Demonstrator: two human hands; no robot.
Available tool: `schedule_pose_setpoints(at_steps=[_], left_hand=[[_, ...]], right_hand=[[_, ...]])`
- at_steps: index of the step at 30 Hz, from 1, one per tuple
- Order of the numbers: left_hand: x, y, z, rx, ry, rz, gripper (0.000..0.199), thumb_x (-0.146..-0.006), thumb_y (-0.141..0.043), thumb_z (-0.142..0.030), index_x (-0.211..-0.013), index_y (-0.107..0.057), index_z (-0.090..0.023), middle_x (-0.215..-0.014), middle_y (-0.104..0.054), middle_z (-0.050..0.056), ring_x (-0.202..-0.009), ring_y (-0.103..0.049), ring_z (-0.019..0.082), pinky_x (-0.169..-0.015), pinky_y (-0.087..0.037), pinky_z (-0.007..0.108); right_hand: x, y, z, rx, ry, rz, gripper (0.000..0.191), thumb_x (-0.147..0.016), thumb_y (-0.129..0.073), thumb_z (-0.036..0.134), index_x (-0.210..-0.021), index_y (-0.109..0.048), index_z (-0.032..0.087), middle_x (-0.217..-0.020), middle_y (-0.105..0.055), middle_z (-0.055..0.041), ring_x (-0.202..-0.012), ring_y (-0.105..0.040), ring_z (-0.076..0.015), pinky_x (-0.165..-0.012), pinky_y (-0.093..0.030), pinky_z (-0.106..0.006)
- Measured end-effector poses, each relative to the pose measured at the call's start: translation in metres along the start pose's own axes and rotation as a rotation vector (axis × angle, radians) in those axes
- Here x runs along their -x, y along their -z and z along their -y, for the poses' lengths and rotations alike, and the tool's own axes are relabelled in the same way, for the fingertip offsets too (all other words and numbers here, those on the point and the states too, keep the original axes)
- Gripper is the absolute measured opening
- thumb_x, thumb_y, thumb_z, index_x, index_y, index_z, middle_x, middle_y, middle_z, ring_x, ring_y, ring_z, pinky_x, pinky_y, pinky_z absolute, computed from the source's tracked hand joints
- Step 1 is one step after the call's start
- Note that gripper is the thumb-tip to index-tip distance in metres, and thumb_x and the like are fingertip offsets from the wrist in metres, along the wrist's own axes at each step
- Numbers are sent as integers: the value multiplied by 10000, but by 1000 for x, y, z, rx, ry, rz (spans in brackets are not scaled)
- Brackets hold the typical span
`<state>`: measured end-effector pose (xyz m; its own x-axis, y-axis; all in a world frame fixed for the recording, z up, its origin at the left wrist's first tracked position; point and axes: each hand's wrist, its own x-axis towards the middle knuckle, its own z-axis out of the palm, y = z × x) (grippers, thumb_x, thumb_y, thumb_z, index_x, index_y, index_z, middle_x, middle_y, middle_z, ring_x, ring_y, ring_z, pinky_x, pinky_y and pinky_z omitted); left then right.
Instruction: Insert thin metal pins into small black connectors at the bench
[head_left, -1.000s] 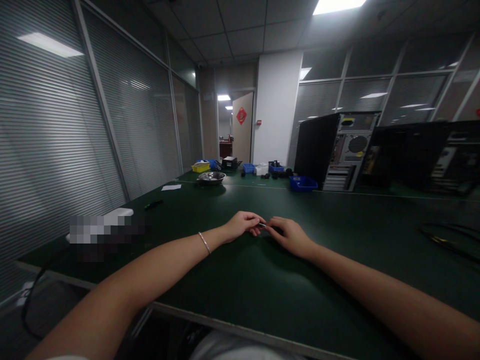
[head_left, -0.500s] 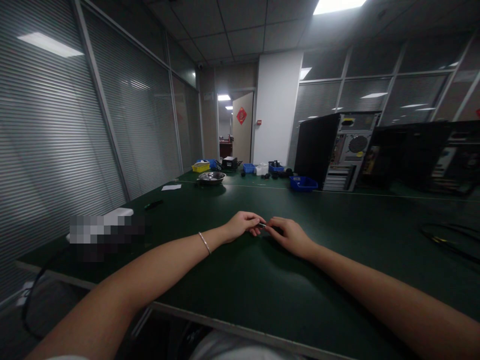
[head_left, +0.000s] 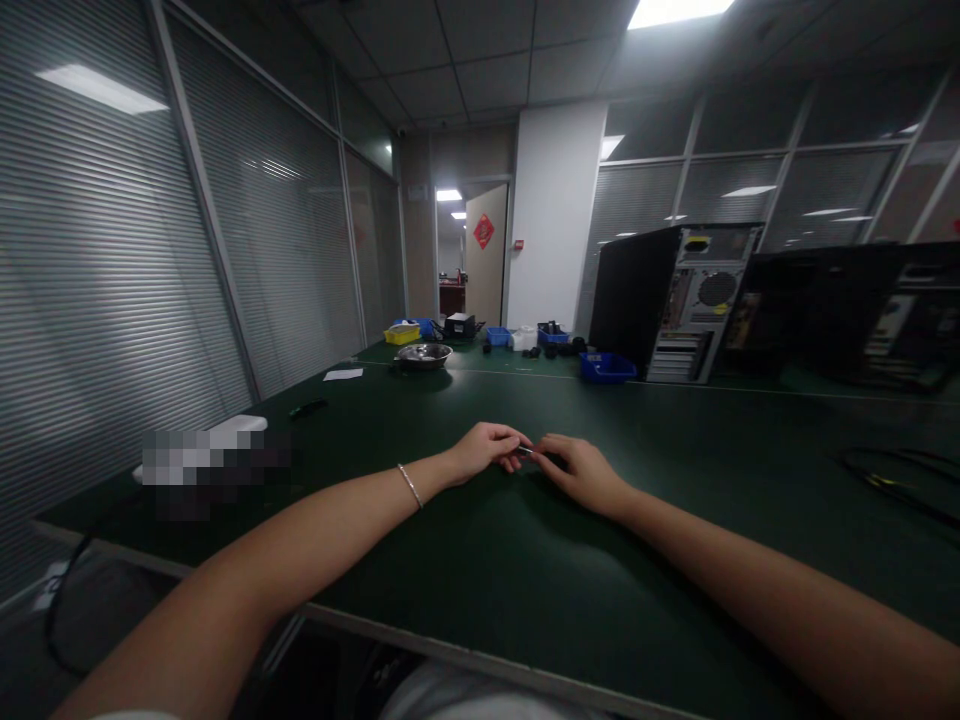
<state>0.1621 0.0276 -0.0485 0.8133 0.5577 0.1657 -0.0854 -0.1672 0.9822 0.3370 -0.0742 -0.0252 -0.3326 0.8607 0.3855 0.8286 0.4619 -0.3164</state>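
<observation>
Just above the dark green tabletop (head_left: 465,560), my left hand (head_left: 484,449) and my right hand (head_left: 581,472) meet at the fingertips. Between them is a small, thin, light-coloured piece (head_left: 526,450), too small to name. The fingers of both hands are pinched on its two ends and cover most of it. A beaded bracelet (head_left: 409,485) circles my left wrist.
A pixelated white object (head_left: 240,430) lies at the left, with a dark green item (head_left: 307,408) behind it. Farther back stand a metal bowl (head_left: 423,356), a blue bin (head_left: 607,368) and a computer tower (head_left: 637,300). Black cables (head_left: 900,470) lie at the right.
</observation>
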Motion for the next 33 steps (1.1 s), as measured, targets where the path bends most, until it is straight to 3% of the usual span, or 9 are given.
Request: schedule_pose_setpoints(at_steps=[33], left_hand=[[2, -2, -4, -41, 4, -12, 361, -743, -596, -356, -967, -618, -74, -786, -627, 91, -633, -564, 115, -621, -446, 266]], right_hand=[[0, 1, 1, -7, -7, 3, 263, -880, -392, 350, -861, -611, 206, -797, -597, -24, -707, -531, -137, -642, -390, -236]])
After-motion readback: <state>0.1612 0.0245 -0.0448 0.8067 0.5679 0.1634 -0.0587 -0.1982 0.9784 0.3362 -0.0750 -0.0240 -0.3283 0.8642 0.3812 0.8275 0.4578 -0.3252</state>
